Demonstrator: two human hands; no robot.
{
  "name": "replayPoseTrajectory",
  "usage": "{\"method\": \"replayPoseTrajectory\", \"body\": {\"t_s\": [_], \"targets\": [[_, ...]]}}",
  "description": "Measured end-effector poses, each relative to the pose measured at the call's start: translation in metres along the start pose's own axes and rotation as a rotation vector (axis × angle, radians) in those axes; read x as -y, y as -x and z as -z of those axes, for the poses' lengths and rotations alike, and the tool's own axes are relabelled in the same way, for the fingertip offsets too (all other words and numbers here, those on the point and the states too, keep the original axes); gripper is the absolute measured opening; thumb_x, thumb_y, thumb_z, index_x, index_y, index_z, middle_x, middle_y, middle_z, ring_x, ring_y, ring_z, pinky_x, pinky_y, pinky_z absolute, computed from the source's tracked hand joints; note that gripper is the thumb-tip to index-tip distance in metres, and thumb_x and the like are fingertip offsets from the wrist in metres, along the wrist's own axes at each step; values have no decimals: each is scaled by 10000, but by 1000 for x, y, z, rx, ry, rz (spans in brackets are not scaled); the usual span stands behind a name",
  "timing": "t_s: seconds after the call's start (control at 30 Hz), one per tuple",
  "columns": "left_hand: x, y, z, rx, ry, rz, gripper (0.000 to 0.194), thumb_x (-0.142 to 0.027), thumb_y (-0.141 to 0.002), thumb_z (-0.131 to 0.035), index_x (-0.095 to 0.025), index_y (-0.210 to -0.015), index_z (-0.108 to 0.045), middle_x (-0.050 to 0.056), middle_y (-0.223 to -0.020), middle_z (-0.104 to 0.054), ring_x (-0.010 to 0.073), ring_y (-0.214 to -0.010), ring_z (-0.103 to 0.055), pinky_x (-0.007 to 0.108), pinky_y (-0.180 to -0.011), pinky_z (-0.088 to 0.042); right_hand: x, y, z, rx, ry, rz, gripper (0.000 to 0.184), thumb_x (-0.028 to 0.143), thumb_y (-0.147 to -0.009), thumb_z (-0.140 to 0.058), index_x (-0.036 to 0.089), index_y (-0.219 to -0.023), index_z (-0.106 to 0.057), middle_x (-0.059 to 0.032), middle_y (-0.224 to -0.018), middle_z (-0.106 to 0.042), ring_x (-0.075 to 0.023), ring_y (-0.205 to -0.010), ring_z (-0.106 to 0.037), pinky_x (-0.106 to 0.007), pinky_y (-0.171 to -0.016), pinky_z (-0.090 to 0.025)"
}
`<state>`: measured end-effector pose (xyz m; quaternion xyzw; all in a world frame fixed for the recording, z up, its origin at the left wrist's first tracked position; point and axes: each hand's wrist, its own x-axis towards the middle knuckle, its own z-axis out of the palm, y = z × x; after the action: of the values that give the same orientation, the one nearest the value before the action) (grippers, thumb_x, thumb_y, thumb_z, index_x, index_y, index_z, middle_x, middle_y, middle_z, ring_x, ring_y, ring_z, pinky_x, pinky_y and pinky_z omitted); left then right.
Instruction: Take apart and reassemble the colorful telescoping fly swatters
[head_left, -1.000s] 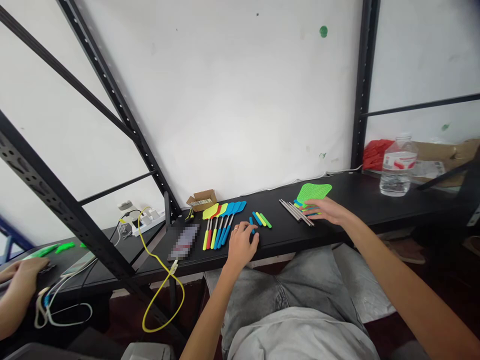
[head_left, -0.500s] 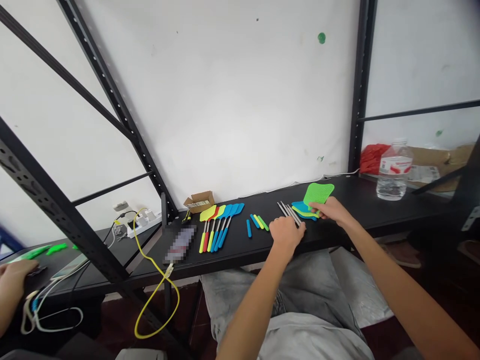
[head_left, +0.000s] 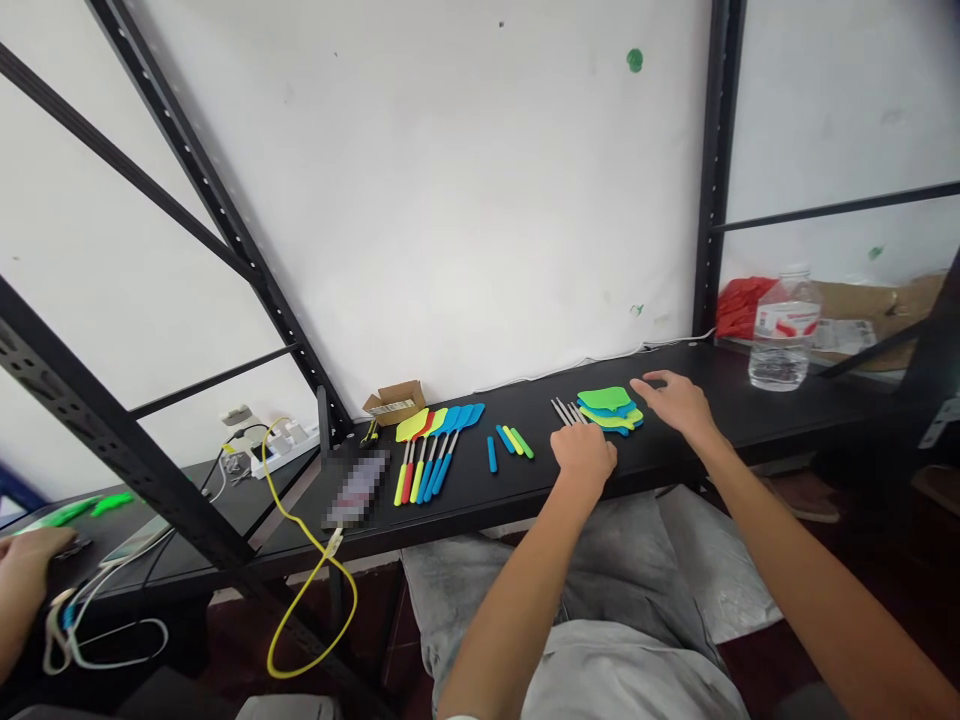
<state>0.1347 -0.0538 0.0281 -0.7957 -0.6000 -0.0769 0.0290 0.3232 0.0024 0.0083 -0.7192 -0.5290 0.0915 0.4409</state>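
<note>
My left hand is closed over the near ends of several thin metal rods on the black shelf top; its fingertips are partly hidden. Beside it lies a stack of flat fly swatter heads in green, blue and yellow, with a green swatter head on top. My right hand is open and empty just right of that stack, its fingers apart. Left of my hands, loose handle grips lie side by side: a blue grip, another blue one, a yellow grip and a green grip.
Several assembled fly swatters lie in a row farther left, near a small cardboard box and a blurred phone-like object. A yellow cable loops off the edge. A water bottle stands right. Another person's hand is far left.
My right hand has let go of the green swatter head, which now lies on the stack, and has opened. My left hand stays over the rods. The view has shifted slightly.
</note>
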Motion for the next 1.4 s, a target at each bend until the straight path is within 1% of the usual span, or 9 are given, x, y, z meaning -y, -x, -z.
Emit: {"method": "replayPoseTrajectory", "body": {"t_s": [0.17,0.37,0.47,0.67,0.83,0.97,1.1,1.23,1.4], "targets": [[6,-1,6,5,-38,-12,273,-317,-905,-527,-160,-1029,-712,189,-1014,-694,290,-997,-660,369,-819,-460,4,2,-5,9,-24,54,427,536,-825,-553,205,-1029,-730,-90,-812,-737,-314,-901,-678,-350,-757,-473],[7,-3,7,-73,-42,-59,332,-349,-926,-485,-138,-1048,-710,196,-1015,-688,294,-997,-652,383,-832,-461,11,6,-13,54,-16,101,375,482,-832,-539,216,-998,-744,-77,-775,-728,-274,-805,-673,-309,-676,-443],[7,-7,6,-26,-49,-50,340,-376,-906,-517,-145,-1070,-707,193,-1046,-688,299,-1010,-650,383,-836,-464,13,8,-18,112,2,147,377,482,-839,-532,217,-995,-750,-78,-783,-732,-269,-794,-671,-302,-662,-435],[12,-12,5,35,-75,-13,310,-325,-909,-515,-186,-1119,-697,174,-1093,-687,278,-1061,-639,363,-876,-451,19,13,-29,253,33,202,373,454,-849,-545,179,-998,-749,-70,-712,-727,-251,-775,-682,-276,-636,-418],[12,-16,2,48,-76,-62,292,-282,-905,-535,-177,-1119,-703,189,-1091,-690,287,-1075,-632,376,-898,-439,30,23,-33,349,57,272,336,437,-856,-528,191,-873,-756,-48,-653,-711,-229,-712,-669,-270,-617,-397],[10,-18,-1,32,-59,-79,272,-240,-907,-531,-166,-1095,-714,193,-1059,-700,292,-1049,-644,374,-876,-444,36,31,-40,403,96,334,327,398,-860,-514,181,-806,-753,-73,-656,-702,-230,-690,-654,-276,-609,-378],[11,-16,-1,14,-40,-56,296,-227,-935,-467,-161,-1060,-728,188,-1008,-714,293,-997,-668,365,-822,-462,37,34,-48,433,105,386,364,358,-868,-500,182,-601,-674,-94,-601,-662,-221,-624,-622,-284,-584,-361],[14,-5,-3,-81,17,-8,332,-271,-960,-435,-144,-1044,-730,191,-958,-715,279,-930,-684,344,-794,-470,38,35,-51,481,-91,270,495,489,-871,-514,197,-472,-529,-39,-417,-503,-166,-453,-505,-276,-504,-339],[30,18,-5,-236,39,-39,443,-432,-986,-391,-141,-985,-725,174,-915,-713,280,-866,-690,345,-763,-469,41,40,-53,651,-626,24,408,515,-703,-736,183,-592,-527,25,-496,-470,-63,-401,-324,-212,-376,-197]]}}
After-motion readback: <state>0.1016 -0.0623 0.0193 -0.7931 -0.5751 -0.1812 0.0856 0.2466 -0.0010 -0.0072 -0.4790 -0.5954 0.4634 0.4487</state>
